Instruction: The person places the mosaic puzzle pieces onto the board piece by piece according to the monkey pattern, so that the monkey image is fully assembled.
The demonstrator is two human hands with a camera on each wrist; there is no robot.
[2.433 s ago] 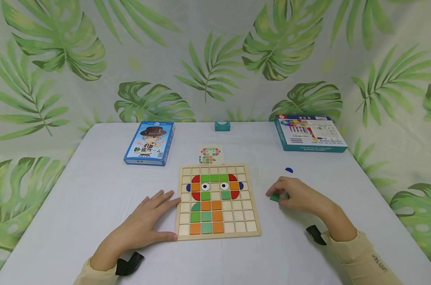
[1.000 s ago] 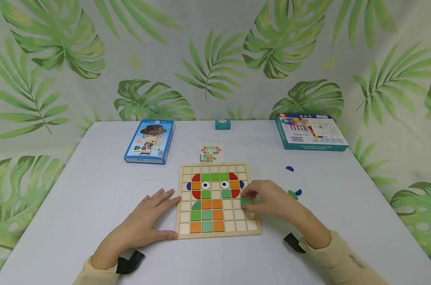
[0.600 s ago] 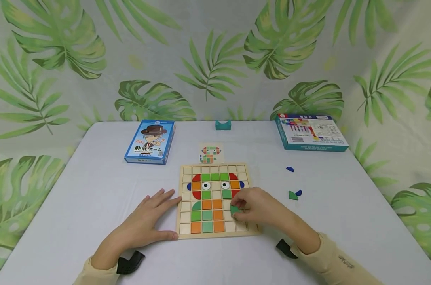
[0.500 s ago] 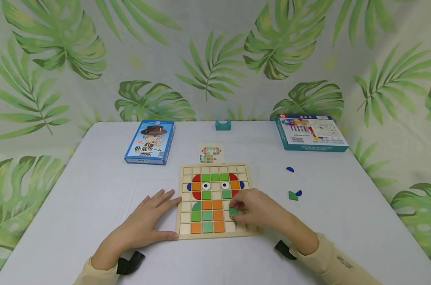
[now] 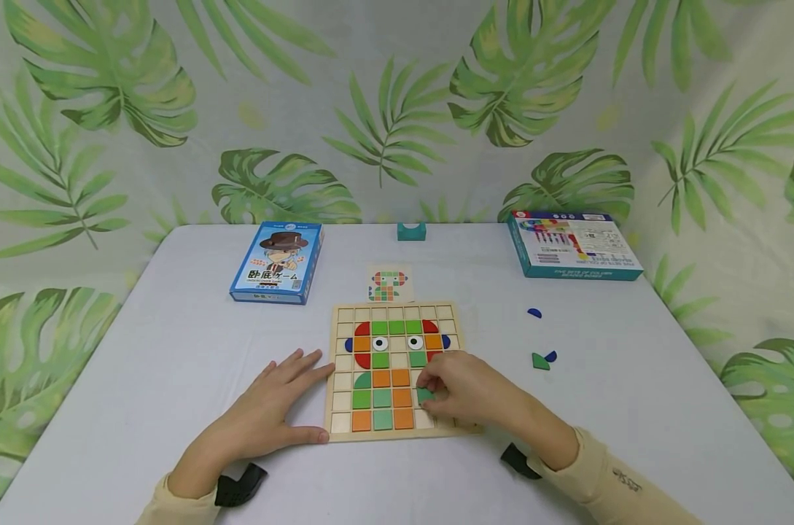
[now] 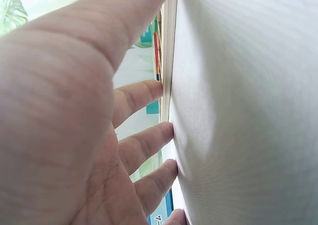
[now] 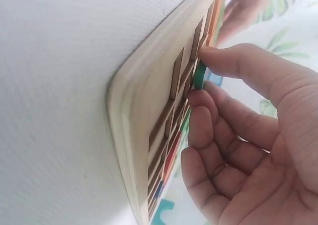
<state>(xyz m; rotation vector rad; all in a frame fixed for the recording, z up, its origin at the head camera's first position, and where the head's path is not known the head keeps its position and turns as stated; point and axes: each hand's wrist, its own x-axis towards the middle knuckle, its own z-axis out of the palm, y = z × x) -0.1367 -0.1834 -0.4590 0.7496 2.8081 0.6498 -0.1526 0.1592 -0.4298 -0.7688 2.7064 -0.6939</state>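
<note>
My right hand [image 5: 469, 390] pinches a green tile [image 5: 425, 395] between thumb and fingers. It holds the tile at a cell just right of the orange column on the wooden grid board [image 5: 406, 438]. In the right wrist view the green tile [image 7: 199, 75] shows edge-on between thumb and fingertips, at the board's cells. My left hand [image 5: 265, 408] lies with fingers spread at the board's left edge; the thumb touches the lower left corner. In the left wrist view, straight fingers [image 6: 146, 140] reach to the board's side. Red, orange, green and blue pieces with two eye discs form a figure on the board.
A pattern card [image 5: 390, 284] lies behind the board. On the right are a green quarter-round piece [image 5: 540, 361] and blue half-round pieces [image 5: 534, 313]. A blue game box [image 5: 276, 262], a teal holder [image 5: 411, 232] and a white-and-teal box [image 5: 574, 246] stand farther back.
My right hand has picked up a green piece from the loose ones at right and carried it left onto the board. The left hand has stayed at the board's edge.
</note>
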